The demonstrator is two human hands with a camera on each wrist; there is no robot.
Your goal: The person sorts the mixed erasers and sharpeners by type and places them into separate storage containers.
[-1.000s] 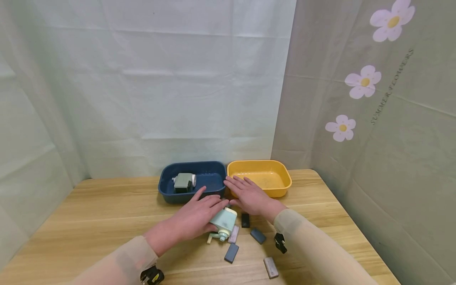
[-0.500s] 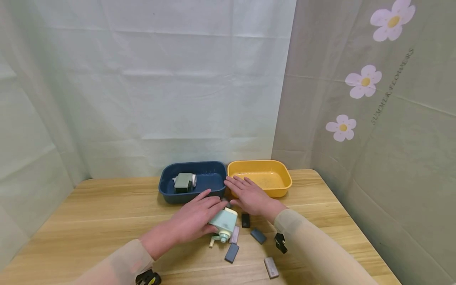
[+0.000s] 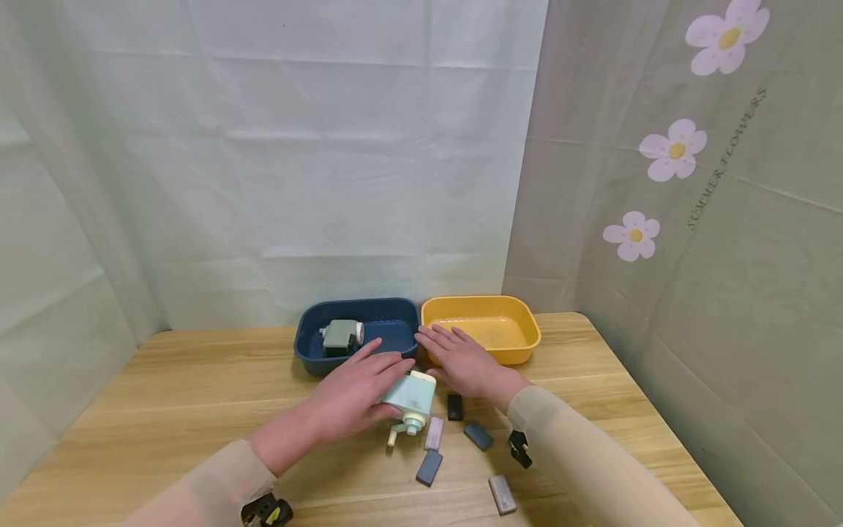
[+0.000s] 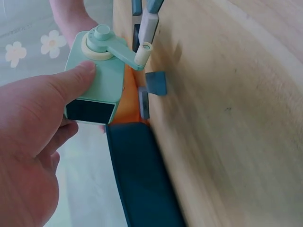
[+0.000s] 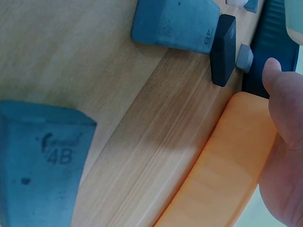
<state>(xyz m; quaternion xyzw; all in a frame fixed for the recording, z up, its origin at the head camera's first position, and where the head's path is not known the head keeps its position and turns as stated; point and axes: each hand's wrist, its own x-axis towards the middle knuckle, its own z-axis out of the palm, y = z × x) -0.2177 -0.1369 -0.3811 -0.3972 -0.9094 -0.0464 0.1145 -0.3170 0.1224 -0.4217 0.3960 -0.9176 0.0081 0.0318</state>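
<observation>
My left hand [image 3: 352, 395] grips a mint-green hand-crank pencil sharpener [image 3: 411, 395], just in front of the blue bin. In the left wrist view the thumb presses on the sharpener's [image 4: 106, 78] crank side, and the other fingers go behind it. The sharpener looks raised off the table there. My right hand [image 3: 464, 364] holds nothing visible; its fingers stretch over the front left corner of the yellow bin [image 3: 507, 357]. A grey-green sharpener [image 3: 340, 335] with a white end lies inside the blue bin [image 3: 395, 333].
Several erasers lie on the wooden table [image 3: 217, 395] before the bins: a black one [image 3: 454, 407], a dark blue one [image 3: 478, 435], a lilac one [image 3: 434, 433], a slate one [image 3: 429, 468] and a greyish one [image 3: 503, 495]. Fabric walls stand behind and at the sides.
My left hand has shifted slightly left and toward the bins with the mint-green sharpener, whose crank now hangs a little higher in view. The right hand stays put.
</observation>
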